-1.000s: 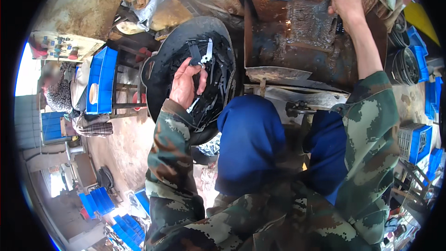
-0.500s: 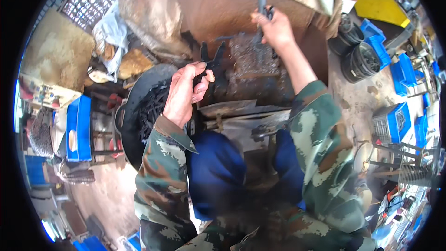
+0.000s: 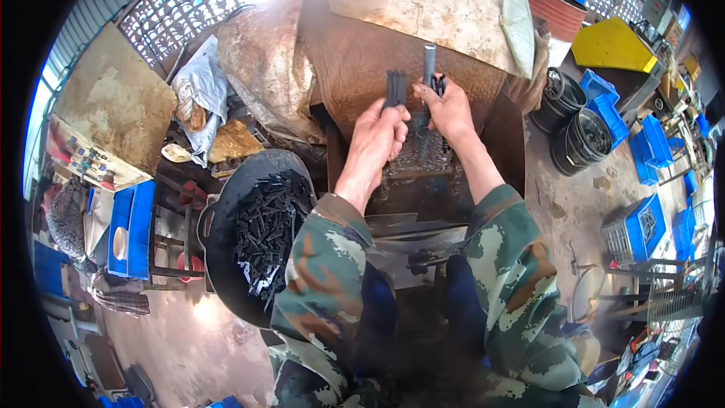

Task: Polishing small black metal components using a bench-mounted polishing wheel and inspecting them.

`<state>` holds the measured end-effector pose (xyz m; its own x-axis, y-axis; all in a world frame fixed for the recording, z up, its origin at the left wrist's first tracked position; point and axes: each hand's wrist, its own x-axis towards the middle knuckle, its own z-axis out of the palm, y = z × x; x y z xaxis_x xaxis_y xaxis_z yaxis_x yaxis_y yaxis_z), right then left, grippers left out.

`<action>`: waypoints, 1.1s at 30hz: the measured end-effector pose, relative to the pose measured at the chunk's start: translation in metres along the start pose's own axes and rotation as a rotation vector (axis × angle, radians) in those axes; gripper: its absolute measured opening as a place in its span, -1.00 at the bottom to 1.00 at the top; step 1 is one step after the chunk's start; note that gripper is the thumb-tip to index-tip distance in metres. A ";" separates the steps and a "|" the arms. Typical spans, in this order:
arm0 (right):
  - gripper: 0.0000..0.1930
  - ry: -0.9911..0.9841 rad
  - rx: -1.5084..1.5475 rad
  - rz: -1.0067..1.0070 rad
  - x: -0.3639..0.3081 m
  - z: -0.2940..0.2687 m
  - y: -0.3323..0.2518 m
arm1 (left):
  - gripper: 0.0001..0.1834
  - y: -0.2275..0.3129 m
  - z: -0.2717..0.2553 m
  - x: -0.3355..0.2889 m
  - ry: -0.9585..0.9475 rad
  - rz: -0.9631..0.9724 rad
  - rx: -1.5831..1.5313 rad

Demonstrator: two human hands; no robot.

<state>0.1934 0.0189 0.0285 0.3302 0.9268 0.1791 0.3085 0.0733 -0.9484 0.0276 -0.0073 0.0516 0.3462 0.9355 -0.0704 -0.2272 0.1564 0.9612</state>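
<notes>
My left hand (image 3: 375, 138) is closed around a few dark flat strips (image 3: 395, 88), whose ends stand up side by side above the thumb. Just to its right, my right hand (image 3: 451, 111) is closed around an upright grey metal rod (image 3: 429, 64). Small dark pieces (image 3: 439, 85) also show at the right fingers; whether they are held or fixed to the rod I cannot make out. Both hands are above a dark, grimy metal block (image 3: 419, 162), partly hidden behind my wrists.
A black basin (image 3: 209, 257) heaped with dark strips (image 3: 268, 219) stands left of my knees. Stained sheeting (image 3: 445, 11) covers something ahead. Black buckets (image 3: 580, 143), blue bins (image 3: 651, 140) and a yellow panel (image 3: 613, 45) are on the right. A blue tray (image 3: 130, 234) sits at left.
My left hand has moved right, beside the right hand. Its strips were fanned apart in a fork shape and now stand close together. The view has tilted up; my right hand stays on the rod.
</notes>
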 end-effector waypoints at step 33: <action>-0.63 -0.003 0.035 0.011 -0.001 0.004 -0.001 | -0.69 -0.076 -0.013 0.025 0.233 0.192 0.265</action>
<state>0.1894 0.0192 0.0279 0.3303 0.9288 0.1679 0.2733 0.0761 -0.9589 0.0415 0.0080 -0.0271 0.0980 0.9913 0.0877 -0.0148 -0.0866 0.9961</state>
